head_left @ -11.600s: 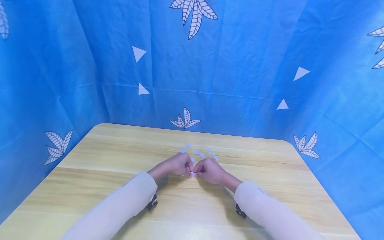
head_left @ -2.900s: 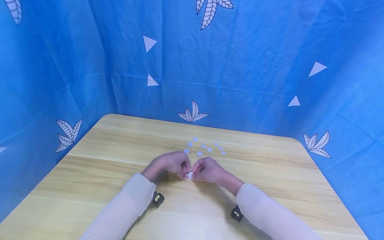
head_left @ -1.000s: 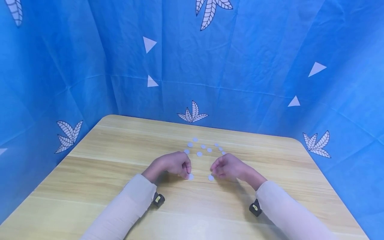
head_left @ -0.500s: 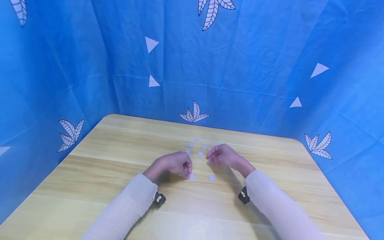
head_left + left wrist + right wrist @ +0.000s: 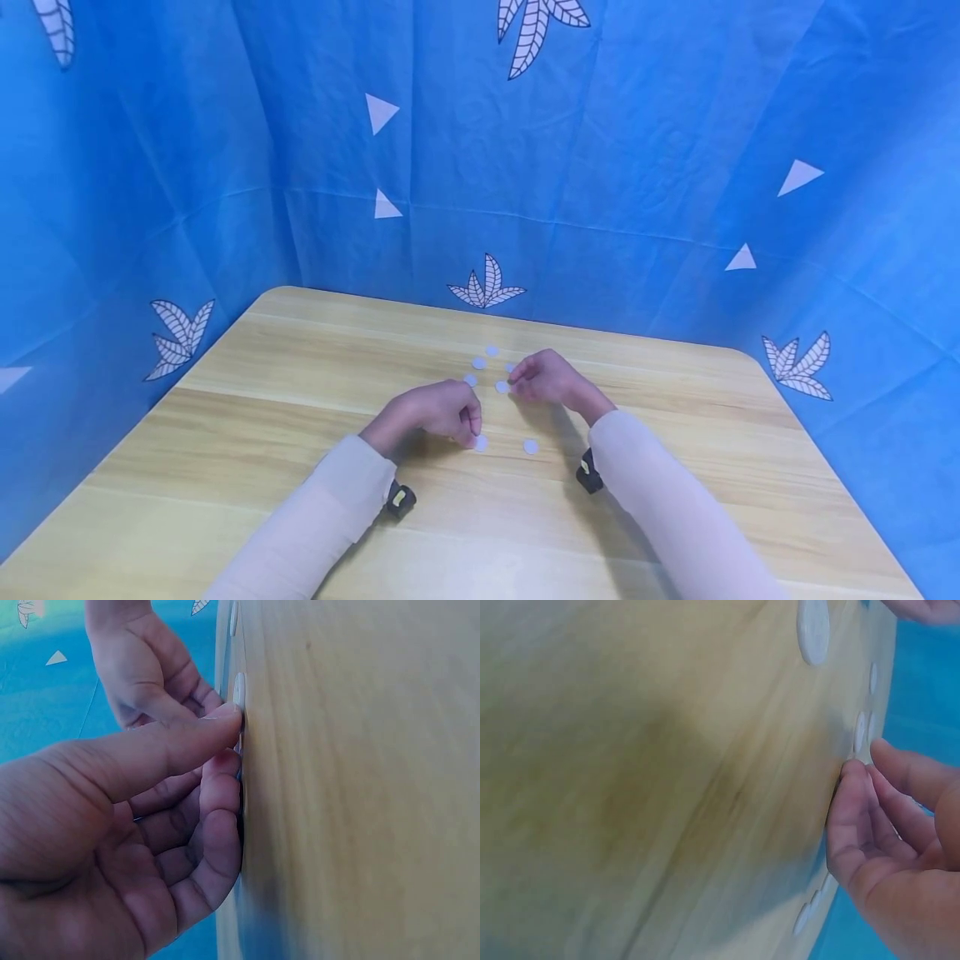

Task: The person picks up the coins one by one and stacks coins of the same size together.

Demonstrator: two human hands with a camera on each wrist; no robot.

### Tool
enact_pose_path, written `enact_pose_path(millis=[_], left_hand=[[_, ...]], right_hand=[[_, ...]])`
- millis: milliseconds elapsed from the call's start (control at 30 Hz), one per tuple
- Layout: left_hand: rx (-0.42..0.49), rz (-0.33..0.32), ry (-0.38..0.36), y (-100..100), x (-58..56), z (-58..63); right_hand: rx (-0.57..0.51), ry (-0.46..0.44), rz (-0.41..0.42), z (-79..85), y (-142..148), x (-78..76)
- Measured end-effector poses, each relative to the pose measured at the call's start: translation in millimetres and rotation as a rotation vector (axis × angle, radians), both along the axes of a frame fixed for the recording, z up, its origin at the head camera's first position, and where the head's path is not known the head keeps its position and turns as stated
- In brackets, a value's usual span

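Observation:
My left hand (image 5: 446,408) rests low at the middle of the table with curled fingers, its thumb and index fingertip pinching the edge of a small white disc (image 5: 480,443). The left wrist view shows that same disc (image 5: 239,690) right at the thumb tip. To its right a second white disc (image 5: 531,447) lies flat and untouched. Farther back, my right hand (image 5: 546,377) hovers low with thumb and fingers apart, its fingertips beside a white disc (image 5: 502,387). In the right wrist view a gap shows between thumb and fingers, close to a disc (image 5: 860,731).
More discs lie behind, among them a left one (image 5: 470,381) and a far one (image 5: 492,351). Several toward the right are hidden by my right hand; three show in the right wrist view, including a disc (image 5: 802,919). Blue curtains (image 5: 600,167) enclose the wooden table (image 5: 300,350).
My right hand has left the front right disc and moved back and left toward the rear discs. My left hand has stayed at its disc. Earlier both hands met at one disc.

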State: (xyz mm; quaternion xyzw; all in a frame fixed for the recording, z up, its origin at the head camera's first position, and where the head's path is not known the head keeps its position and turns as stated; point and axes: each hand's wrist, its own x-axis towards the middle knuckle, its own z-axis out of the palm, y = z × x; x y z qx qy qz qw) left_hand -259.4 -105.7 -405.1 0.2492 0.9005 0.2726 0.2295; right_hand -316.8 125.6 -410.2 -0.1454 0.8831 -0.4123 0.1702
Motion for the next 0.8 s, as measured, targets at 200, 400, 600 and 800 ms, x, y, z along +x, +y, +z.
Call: enact_pose_path(millis=[200, 400, 600, 800], left_hand=[[0.001, 0.003, -0.001, 1, 0.2, 1.0], [0.003, 0.004, 0.002, 2, 0.3, 0.4], [0.005, 0.001, -0.004, 2, 1.2, 0.5], [-0.001, 0.006, -0.004, 2, 1.8, 2.2]], right_hand=[[0.077, 0.057, 0.003, -1.2, -6, -5.4], [0.136, 0.096, 0.008, -2.4, -10, -9.4], [0.167, 0.096, 0.056, -0.6, -11, -11.1], [0.223, 0.067, 0.133, 8.5, -14, -11.6]])
